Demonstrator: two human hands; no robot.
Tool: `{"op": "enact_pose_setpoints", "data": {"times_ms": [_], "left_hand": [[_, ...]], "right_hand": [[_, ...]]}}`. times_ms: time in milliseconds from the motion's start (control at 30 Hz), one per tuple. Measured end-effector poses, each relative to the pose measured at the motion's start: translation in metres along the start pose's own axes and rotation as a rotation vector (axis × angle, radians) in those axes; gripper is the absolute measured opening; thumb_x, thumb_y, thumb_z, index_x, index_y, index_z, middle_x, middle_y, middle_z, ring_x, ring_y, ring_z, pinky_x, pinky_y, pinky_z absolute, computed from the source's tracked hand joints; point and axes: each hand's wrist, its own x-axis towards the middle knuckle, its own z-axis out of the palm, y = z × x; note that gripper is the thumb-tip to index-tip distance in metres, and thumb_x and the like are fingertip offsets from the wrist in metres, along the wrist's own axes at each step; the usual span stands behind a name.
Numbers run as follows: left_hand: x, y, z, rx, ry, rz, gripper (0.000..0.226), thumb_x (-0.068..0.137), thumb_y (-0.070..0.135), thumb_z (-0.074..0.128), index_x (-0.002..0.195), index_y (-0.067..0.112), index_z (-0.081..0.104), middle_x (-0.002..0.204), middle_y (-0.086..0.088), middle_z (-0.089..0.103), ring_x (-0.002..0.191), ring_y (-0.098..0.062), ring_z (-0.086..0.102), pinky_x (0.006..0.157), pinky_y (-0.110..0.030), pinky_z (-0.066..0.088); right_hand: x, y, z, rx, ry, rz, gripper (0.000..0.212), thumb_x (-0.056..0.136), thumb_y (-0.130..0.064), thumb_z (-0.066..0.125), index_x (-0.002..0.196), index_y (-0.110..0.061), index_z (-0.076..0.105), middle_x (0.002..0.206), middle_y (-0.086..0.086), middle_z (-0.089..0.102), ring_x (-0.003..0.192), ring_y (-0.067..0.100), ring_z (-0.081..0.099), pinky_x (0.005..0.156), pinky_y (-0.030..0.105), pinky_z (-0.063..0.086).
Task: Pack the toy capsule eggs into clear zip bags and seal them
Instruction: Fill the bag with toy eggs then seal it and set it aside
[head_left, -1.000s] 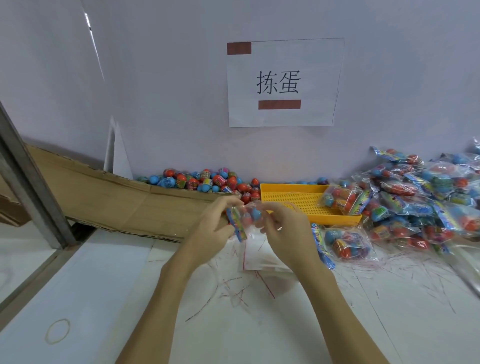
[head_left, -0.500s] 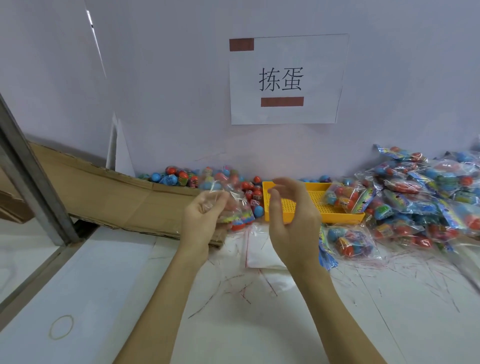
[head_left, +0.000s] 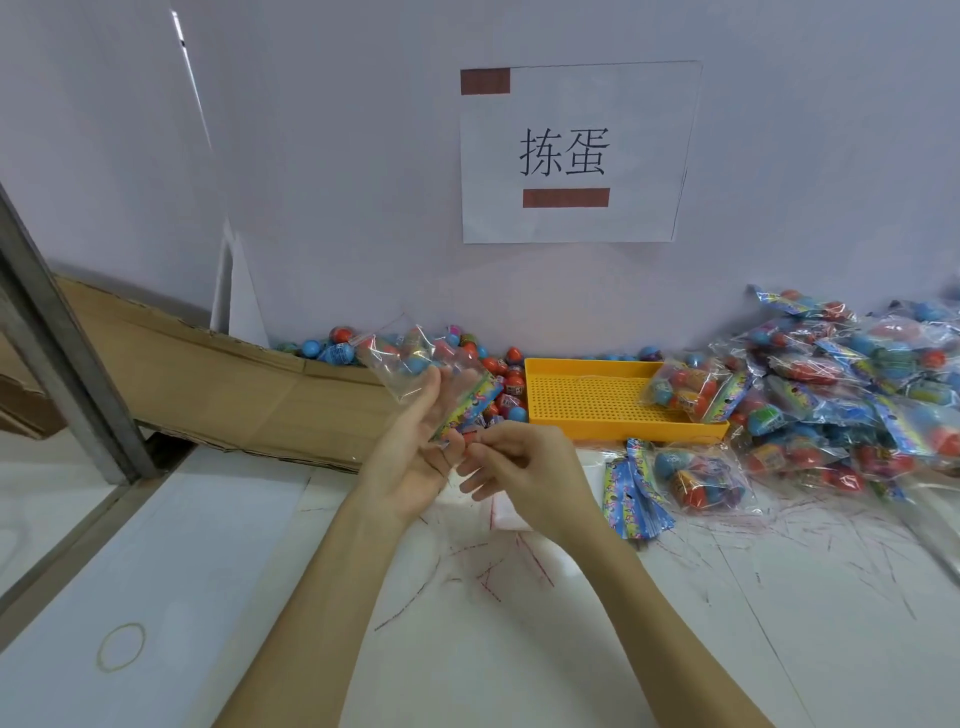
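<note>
My left hand (head_left: 410, 457) holds a clear zip bag (head_left: 415, 364) upright above the table, with a colourful printed card strip along its right side. My right hand (head_left: 519, 462) sits just right of it and pinches the bag's lower corner at a small red bit. Whether the bag holds eggs or only shows those behind it I cannot tell. Loose red and blue capsule eggs (head_left: 511, 371) lie piled against the wall behind the bag.
A yellow perforated tray (head_left: 582, 400) stands right of the eggs. Several filled bags (head_left: 841, 389) heap at the right, one bag (head_left: 701, 478) and printed cards (head_left: 631, 493) lie nearer. Flat cardboard (head_left: 234, 384) leans left. A rubber band (head_left: 120, 647) lies front left.
The right hand, raised and apart from the bag half a second ago, has come down and left to pinch its lower corner. The left hand tilted the bag up.
</note>
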Motion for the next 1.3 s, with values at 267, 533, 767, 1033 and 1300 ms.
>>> {"op": "enact_pose_setpoints", "data": {"times_ms": [267,533,767,1033,1300], "left_hand": [[0.006,0.011,-0.019,0.796,0.288,0.418,0.010,0.091,0.043,0.075,0.091,0.032,0.077,0.094,0.004,0.079,0.089,-0.018,0.070,0.064,-0.030,0.048],[0.004,0.006,-0.017,0.976,0.048,0.223,0.019,0.085,0.036,0.081,0.094,0.019,0.081,0.087,0.001,0.081,0.088,-0.014,0.076,0.087,-0.028,0.054],[0.003,-0.002,-0.014,1.185,-0.126,0.236,0.009,0.089,0.027,0.078,0.091,0.019,0.082,0.081,0.004,0.079,0.081,-0.012,0.076,0.084,-0.034,0.057],[0.003,0.001,-0.015,1.235,-0.156,0.225,0.014,0.080,0.036,0.085,0.085,0.023,0.082,0.075,0.007,0.078,0.075,-0.007,0.074,0.077,-0.028,0.054],[0.004,0.006,-0.021,1.258,-0.162,0.235,0.019,0.074,0.053,0.084,0.083,0.037,0.080,0.070,0.006,0.076,0.070,-0.008,0.074,0.071,-0.028,0.055]], "right_hand": [[0.005,0.019,-0.033,-1.014,0.038,0.049,0.034,0.100,-0.004,0.055,0.128,-0.016,0.070,0.125,0.009,0.062,0.114,0.027,0.049,0.093,0.034,0.041],[0.004,-0.005,-0.037,-0.534,0.580,-0.286,0.020,0.102,-0.013,0.059,0.117,-0.011,0.072,0.103,-0.002,0.067,0.090,0.011,0.061,0.078,0.023,0.053],[0.000,-0.015,-0.026,-0.494,0.344,-0.539,0.022,0.096,-0.016,0.069,0.118,-0.015,0.069,0.114,-0.005,0.069,0.104,0.003,0.062,0.087,0.015,0.050],[0.002,-0.015,-0.026,-0.329,0.344,-0.278,0.040,0.084,-0.026,0.082,0.120,-0.021,0.064,0.094,-0.016,0.064,0.088,0.004,0.062,0.076,0.014,0.051],[0.002,-0.019,-0.040,-0.088,0.112,-0.116,0.009,0.084,-0.025,0.082,0.087,-0.020,0.075,0.086,-0.005,0.076,0.081,0.010,0.072,0.071,0.023,0.059]]}}
